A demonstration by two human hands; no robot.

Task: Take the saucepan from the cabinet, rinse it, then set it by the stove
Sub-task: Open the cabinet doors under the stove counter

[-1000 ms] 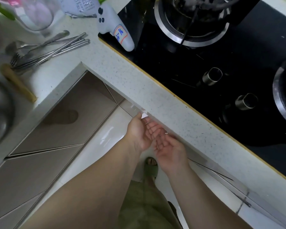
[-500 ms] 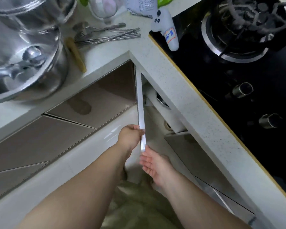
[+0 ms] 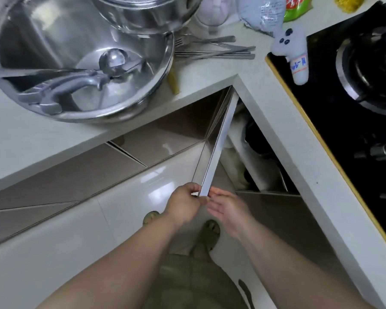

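Below countertop, left hand [image 3: 184, 204] grips cabinet door [image 3: 217, 150] edge, right hand [image 3: 226, 207] released; lighter [image 3: 295, 56] label unreadable.

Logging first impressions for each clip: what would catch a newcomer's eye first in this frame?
Probably the big shiny steel pot on the counter at upper left, with utensils lying inside it. Next, at centre, the cabinet door swung open edge-on, with the left hand gripping its lower corner and the right hand open beside it. The black gas stove fills the right side.
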